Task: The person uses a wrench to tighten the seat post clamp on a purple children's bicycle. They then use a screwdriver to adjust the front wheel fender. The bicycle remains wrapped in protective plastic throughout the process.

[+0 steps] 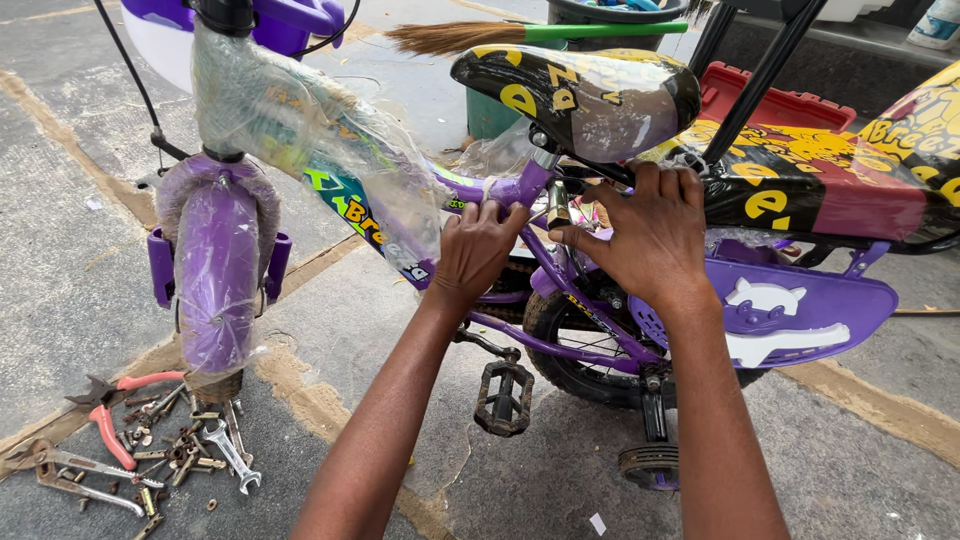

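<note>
Under saddle (585, 95), both hands (560, 245) gripping clamp (556, 205)

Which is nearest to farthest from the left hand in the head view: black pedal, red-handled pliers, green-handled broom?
1. Black pedal: directly below the left hand, under the purple frame.
2. Green-handled broom: above the hand, behind the black and yellow saddle.
3. Red-handled pliers: far lower left, on the ground among scattered tools.

Glossy purple painted metal frame (520, 190) wrapped in crinkled clear plastic film (300, 120); the saddle (585, 95) is shiny black vinyl; near left, dull steel wrenches (230, 455) and red-handled pliers (110, 410) lie on rough, matt grey concrete floor (60, 250)
</note>
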